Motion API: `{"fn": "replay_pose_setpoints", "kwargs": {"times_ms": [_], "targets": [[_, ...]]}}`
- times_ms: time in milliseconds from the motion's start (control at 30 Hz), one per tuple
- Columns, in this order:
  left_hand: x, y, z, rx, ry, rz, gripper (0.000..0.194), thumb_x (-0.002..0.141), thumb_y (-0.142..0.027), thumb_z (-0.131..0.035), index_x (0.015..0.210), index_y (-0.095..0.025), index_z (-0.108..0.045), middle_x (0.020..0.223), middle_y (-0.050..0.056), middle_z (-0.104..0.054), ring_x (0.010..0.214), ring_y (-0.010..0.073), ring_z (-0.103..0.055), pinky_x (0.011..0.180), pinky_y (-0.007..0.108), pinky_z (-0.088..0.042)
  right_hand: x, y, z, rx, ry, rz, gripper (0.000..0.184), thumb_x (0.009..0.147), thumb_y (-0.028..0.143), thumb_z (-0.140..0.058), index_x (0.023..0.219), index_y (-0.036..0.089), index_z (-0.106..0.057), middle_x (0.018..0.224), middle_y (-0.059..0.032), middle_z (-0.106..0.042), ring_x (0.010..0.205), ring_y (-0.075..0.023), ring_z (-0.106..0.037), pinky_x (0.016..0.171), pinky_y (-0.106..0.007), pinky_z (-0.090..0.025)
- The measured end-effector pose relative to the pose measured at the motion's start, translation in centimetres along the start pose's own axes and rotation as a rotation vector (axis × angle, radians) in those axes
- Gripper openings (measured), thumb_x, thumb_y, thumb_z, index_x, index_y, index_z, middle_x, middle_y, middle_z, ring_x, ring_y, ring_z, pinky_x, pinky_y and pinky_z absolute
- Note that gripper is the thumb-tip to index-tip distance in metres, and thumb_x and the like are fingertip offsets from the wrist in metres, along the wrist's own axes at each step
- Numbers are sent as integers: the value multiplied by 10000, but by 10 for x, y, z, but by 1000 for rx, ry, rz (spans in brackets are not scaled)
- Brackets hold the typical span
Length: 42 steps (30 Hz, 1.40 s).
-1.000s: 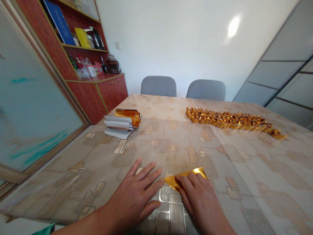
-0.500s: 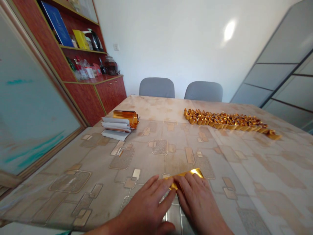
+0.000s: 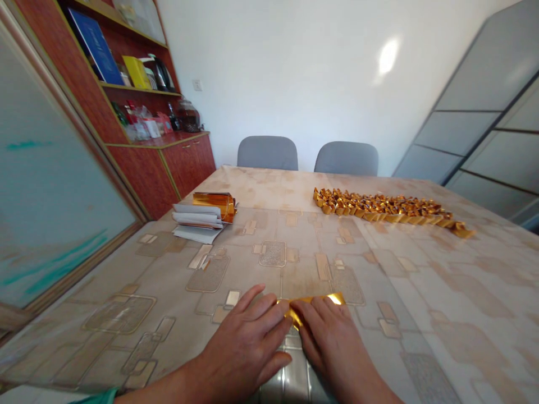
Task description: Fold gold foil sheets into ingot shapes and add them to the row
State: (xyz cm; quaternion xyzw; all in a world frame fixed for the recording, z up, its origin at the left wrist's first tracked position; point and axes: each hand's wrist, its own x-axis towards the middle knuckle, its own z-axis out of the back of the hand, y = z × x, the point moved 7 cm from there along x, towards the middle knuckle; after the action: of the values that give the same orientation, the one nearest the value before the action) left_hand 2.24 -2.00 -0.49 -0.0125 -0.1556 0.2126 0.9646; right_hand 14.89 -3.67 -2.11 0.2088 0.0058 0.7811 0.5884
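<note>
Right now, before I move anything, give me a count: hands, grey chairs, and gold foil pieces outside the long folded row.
Hands: 2
Grey chairs: 2
Gold foil strip: 1
Curled gold foil bundle: 1
Total: 6

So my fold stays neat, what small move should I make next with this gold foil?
Probably press along the fold to crease it: the gold foil is a narrow folded strip, your right hand on it, your left hand touching its end.
</note>
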Motion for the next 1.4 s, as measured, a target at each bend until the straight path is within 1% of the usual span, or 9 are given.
{"fn": "replay_pose_setpoints", "kwargs": {"times_ms": [233,467,667,767,867,1000,1100,1267,1400], "targets": [[-5,4,-2,-34,94,-32,415,952,-432,-540,1315,-230,-532,1221,66,-647,1113,250,-577,1119,496,-273,-3,0,1,-109,-7,40,316,814,165,-701,1123,223,-670,874,-46,-700,795,-260,-635,711,-389,-483],[1,23,6,17,67,-56,448,921,-496,-573,1317,-289,-548,1112,53,-639,1053,237,-566,1107,491,-281,-13,-17,21,135,125,48,263,847,154,-674,1094,242,-672,1025,-50,-667,937,-227,-620,807,-367,-527],[4,34,14,-15,118,-111,500,898,-581,-552,1306,-291,-560,1216,85,-606,1141,272,-520,1110,522,-270,-22,-4,34,121,170,130,335,809,243,-748,1134,260,-667,1036,-27,-683,941,-223,-617,846,-366,-538],[13,36,12,-83,124,-74,333,950,-479,-530,1183,-262,-629,1238,62,-615,1196,260,-511,1114,507,-273,-20,4,32,157,216,165,236,824,260,-740,1054,262,-688,991,-6,-692,906,-198,-623,822,-335,-533],[26,38,8,-230,59,-54,210,985,-334,-516,960,-211,-684,1075,30,-672,1041,183,-590,1015,375,-398,-12,1,31,247,203,164,119,907,198,-636,988,263,-693,956,4,-694,886,-169,-623,822,-308,-515],[40,44,0,-296,22,0,89,912,-234,-631,856,-170,-658,1013,27,-666,956,169,-603,874,298,-459,2,-22,27,272,111,-47,193,893,131,-614,1041,238,-676,978,-37,-670,909,-197,-616,806,-332,-511],[44,42,2,-245,28,-19,47,886,-218,-663,887,-173,-650,1057,32,-656,978,179,-586,876,306,-450,7,-26,21,235,147,-125,198,841,151,-675,1025,224,-667,973,-53,-641,884,-229,-600,790,-381,-508],[43,35,11,-36,-72,-61,122,902,-234,-644,787,-199,-666,1089,39,-626,951,197,-545,847,340,-429,8,-18,25,321,237,-1,233,876,140,-627,1090,231,-631,1123,-71,-609,1025,-232,-570,889,-391,-499],[45,36,-2,-101,53,-75,122,926,-189,-602,819,-184,-662,861,10,-627,803,155,-555,683,245,-434,0,-11,30,334,289,63,221,881,138,-622,1080,233,-639,1154,-63,-614,1054,-222,-572,920,-366,-503]]}}
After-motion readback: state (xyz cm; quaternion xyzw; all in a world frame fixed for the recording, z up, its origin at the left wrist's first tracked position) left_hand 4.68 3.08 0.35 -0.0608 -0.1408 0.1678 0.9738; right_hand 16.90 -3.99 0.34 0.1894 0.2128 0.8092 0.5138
